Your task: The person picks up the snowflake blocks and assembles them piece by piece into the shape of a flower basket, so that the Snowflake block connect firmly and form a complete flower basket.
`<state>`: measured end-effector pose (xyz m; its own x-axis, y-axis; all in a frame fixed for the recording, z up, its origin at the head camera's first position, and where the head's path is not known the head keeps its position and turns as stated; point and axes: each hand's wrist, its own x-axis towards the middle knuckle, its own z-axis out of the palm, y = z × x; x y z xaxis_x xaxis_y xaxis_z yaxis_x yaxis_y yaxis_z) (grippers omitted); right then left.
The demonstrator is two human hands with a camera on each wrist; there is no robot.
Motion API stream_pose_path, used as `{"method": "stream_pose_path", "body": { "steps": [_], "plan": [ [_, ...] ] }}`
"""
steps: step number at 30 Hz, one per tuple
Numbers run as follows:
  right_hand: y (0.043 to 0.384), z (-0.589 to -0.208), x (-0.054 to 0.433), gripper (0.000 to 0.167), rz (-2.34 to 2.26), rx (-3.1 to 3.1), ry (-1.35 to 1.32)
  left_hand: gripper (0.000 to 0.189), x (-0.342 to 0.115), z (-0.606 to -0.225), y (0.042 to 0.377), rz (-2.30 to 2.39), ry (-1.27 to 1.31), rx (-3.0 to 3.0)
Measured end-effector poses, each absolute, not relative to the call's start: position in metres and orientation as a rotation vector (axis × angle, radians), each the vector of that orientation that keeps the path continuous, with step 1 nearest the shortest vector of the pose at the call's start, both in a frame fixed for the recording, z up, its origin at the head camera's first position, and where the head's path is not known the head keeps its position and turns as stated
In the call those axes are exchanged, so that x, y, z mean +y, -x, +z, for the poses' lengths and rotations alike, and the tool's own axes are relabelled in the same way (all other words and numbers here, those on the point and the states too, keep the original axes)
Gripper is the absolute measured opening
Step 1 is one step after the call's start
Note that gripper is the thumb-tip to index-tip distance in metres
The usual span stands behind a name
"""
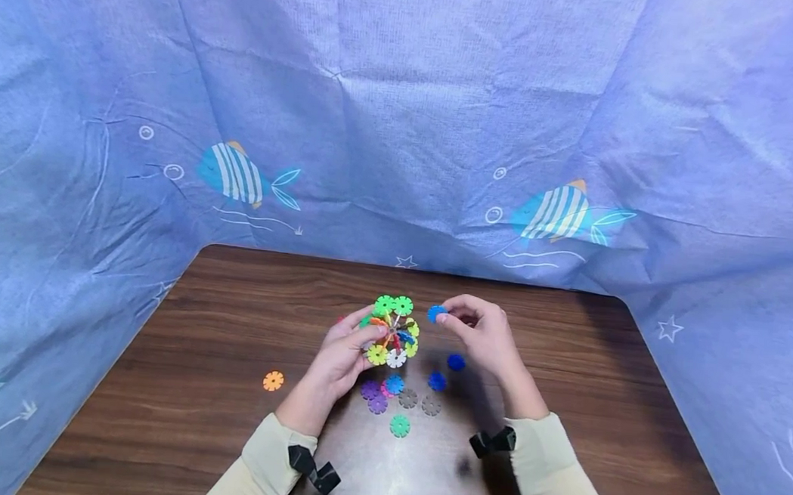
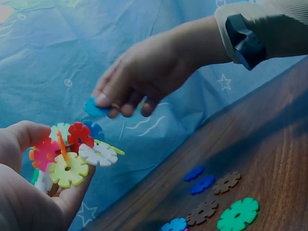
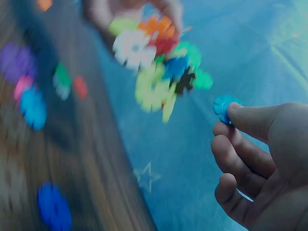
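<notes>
Smooth plastic discs (image 1: 400, 426), faintly glossy wood-grain table (image 1: 566, 379), creased cloth backdrop (image 1: 404, 127), sleeve (image 2: 284, 31) apparently ribbed

Plainly countable on one wooden table (image 1: 221, 434) were two dark-blue discs (image 1: 456, 362), two purple discs (image 1: 378, 404), two brown discs (image 1: 431, 406), one pink disc (image 3: 23, 88), one light-blue disc (image 1: 394, 384), one green disc (image 1: 400, 427) and one orange disc (image 1: 273, 381). Held aloft were one blue disc (image 1: 436, 313) and one disc cluster (image 1: 397, 346), its overlapped pieces uncountable.

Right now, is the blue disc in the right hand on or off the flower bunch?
Off: the right hand pinches the blue disc, with a gap between it and the bunch in the left hand.
</notes>
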<state>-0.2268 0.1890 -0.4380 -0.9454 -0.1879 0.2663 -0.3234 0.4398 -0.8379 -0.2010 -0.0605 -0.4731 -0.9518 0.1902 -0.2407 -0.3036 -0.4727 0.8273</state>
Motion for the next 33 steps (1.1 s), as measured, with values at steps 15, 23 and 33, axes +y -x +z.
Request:
{"method": "stream_pose_path", "body": {
  "steps": [15, 23, 33],
  "plan": [
    [0.222, -0.453, 0.165, 0.015, 1.813, -2.342, -0.398, 0.063, -0.060, -0.474, 0.201, 2.504, 0.141, 1.413],
    [0.223, -0.452, 0.162, 0.019, 1.781, -2.325, -0.408, 0.064, -0.062, -0.473, 0.201, 2.499, 0.115, 1.458],
    [0.218, -0.443, 0.159, 0.015, 1.687, -2.425, -0.414, 0.070, -0.059, -0.470, 0.199, 2.471, 0.066, 1.530]
  ]
}}
